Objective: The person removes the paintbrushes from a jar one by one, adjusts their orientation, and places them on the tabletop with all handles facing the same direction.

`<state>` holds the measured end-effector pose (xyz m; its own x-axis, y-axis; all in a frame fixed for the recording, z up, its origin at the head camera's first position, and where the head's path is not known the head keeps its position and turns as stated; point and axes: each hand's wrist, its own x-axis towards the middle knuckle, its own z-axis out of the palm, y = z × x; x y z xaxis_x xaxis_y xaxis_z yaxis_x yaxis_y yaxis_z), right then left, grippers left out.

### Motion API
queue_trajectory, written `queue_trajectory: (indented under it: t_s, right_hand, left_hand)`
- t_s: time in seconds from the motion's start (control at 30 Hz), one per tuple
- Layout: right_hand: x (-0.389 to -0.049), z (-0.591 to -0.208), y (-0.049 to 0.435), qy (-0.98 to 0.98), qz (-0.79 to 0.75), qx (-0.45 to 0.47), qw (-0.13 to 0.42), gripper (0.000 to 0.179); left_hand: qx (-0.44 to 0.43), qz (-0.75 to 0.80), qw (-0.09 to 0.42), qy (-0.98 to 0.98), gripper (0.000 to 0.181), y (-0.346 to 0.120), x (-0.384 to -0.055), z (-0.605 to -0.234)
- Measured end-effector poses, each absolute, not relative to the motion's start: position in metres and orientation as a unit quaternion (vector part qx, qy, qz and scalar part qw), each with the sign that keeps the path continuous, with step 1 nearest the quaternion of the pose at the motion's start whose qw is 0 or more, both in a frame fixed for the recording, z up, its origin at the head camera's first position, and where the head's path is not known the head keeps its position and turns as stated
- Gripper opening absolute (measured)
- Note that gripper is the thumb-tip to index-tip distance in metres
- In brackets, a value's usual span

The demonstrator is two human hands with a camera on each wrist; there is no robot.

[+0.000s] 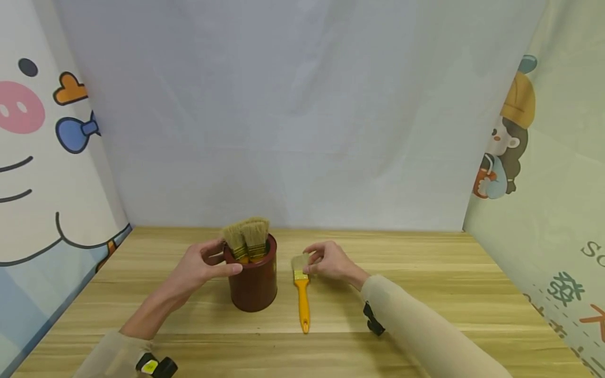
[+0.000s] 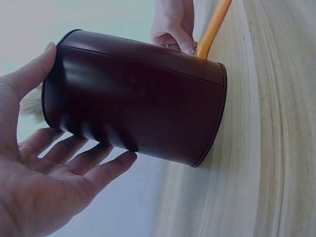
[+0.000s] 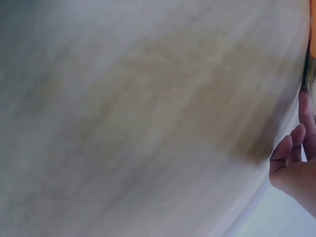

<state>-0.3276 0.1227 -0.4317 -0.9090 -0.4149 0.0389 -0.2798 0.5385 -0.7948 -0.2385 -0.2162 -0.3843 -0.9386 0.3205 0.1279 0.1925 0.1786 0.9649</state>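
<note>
A dark red-brown cylindrical container (image 1: 253,286) stands on the table, with paintbrushes (image 1: 256,239) in it, bristles up. My left hand (image 1: 200,268) holds the container near its rim, thumb on the near side and fingers round the far side. The left wrist view shows those fingers (image 2: 111,170) spread along its dark wall (image 2: 133,98). To the right lies a paintbrush with a yellow-orange handle (image 1: 303,307), its bristle end pointing away from me. My right hand (image 1: 331,261) pinches it at the bristles, thumb and fingertips bent. In the right wrist view that hand (image 3: 296,163) is partly cut off.
The wood-grain table (image 1: 425,294) runs back to a pale cloth backdrop (image 1: 302,115). Printed cartoon cloths hang at the left (image 1: 42,199) and the right (image 1: 543,220). Dark straps with small devices (image 1: 156,364) sit over both sleeves.
</note>
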Motion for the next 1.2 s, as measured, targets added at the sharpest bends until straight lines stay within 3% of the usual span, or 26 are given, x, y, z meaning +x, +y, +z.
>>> queue_trajectory:
  t_s: [1.2]
  right_hand:
    - [-0.3293,-0.4318,0.1270,0.879,-0.421,-0.210,0.080,0.045]
  left_hand:
    - [0.167,0.621,0.054,0.764,0.082,-0.2168,-0.2391,-0.3846]
